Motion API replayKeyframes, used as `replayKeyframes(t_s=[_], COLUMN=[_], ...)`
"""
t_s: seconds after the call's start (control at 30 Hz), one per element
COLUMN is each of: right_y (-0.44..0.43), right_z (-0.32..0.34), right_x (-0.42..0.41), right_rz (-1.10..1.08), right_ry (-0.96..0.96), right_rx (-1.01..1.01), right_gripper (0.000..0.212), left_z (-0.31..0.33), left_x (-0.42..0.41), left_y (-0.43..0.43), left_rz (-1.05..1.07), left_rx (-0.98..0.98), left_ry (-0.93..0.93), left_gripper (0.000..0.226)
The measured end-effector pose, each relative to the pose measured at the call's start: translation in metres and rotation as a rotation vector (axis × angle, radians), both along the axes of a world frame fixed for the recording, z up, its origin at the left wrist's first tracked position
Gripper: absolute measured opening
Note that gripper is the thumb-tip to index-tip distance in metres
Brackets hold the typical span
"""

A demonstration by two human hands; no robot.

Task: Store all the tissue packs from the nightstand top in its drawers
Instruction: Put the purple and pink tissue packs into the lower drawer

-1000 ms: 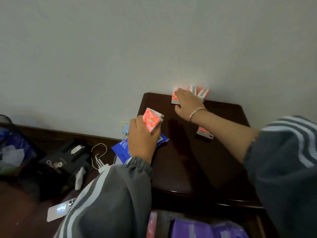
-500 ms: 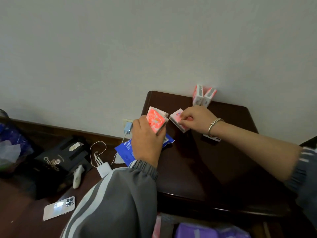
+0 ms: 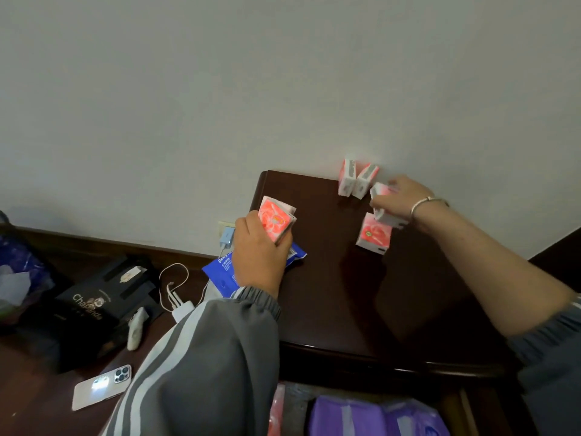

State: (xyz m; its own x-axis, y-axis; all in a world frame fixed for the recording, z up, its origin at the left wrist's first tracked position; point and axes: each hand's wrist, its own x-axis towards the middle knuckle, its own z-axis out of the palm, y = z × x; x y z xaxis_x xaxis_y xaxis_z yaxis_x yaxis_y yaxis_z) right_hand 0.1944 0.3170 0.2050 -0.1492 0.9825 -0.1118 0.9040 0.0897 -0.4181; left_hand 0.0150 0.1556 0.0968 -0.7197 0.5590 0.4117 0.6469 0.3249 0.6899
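The nightstand (image 3: 345, 294) stands against the pale wall, and several small tissue packs are on its dark top. The left hand (image 3: 257, 253) is over the left edge of the nightstand top. Its fingers and thumb are curled around a stack of tissue packs (image 3: 276, 221), and the pink printed face of the front one is turned upward. Under this hand a blue wipes packet (image 3: 221, 270) lies on the left edge of the nightstand and hangs partly over it.

The right hand (image 3: 401, 199) is near the back edge of the nightstand, close to the wall. Its fingers are bent around a white-and-pink pack (image 3: 382, 191) (it is blurred, and I cannot tell if a second one is also in the grip). A silver bracelet (image 3: 424, 202) sits on the wrist. Just in front of this hand one more pink pack (image 3: 374, 234) rests on the nightstand top with its printed face up; whether it touches what the hand holds, I cannot tell. At the very back of the nightstand two upright packs (image 3: 347, 180) stand side by side at the wall, just left of the right hand.

Below the front edge of the nightstand its drawer (image 3: 297, 401) is pulled out. Purple packets (image 3: 361, 416) lie inside, and a pink wrapper (image 3: 276, 410) shows at the drawer's left side.

On the floor left of the nightstand are a black box (image 3: 91, 303), a phone (image 3: 100, 387) with a small light on, and a white charger (image 3: 182, 309) with its cable.
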Motion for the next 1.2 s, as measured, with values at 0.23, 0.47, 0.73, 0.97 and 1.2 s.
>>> replayKeyframes(t_s=[0.23,0.47,0.73,0.97,1.2], right_y=[-0.036,-0.048,-0.12,-0.245,-0.332], right_z=[-0.066,-0.067,-0.057,-0.04,-0.086], right_x=[-0.012,-0.003,0.034,0.087,0.08], right_rz=[-0.211,-0.093,-0.029,0.046,0.206], right_ry=[-0.104,-0.088,0.242,0.727,0.454], right_rx=[-0.041,0.013,0.035,0.055,-0.42], right_gripper=[0.082,0.08,0.063,0.053,0.042], left_z=[0.001,0.007,0.057,0.094,0.018], left_x=[0.001,0.003,0.024,0.038,0.073], left_y=[0.0,-0.006,-0.038,-0.14,-0.244], left_rz=[0.003,-0.081,-0.315,-0.177,-0.108], left_rx=[0.007,0.002,0.198,0.393,0.253], left_ry=[0.023,-0.001,0.187,-0.298,-0.487], left_gripper=[0.051,0.055,0.051,0.033,0.033])
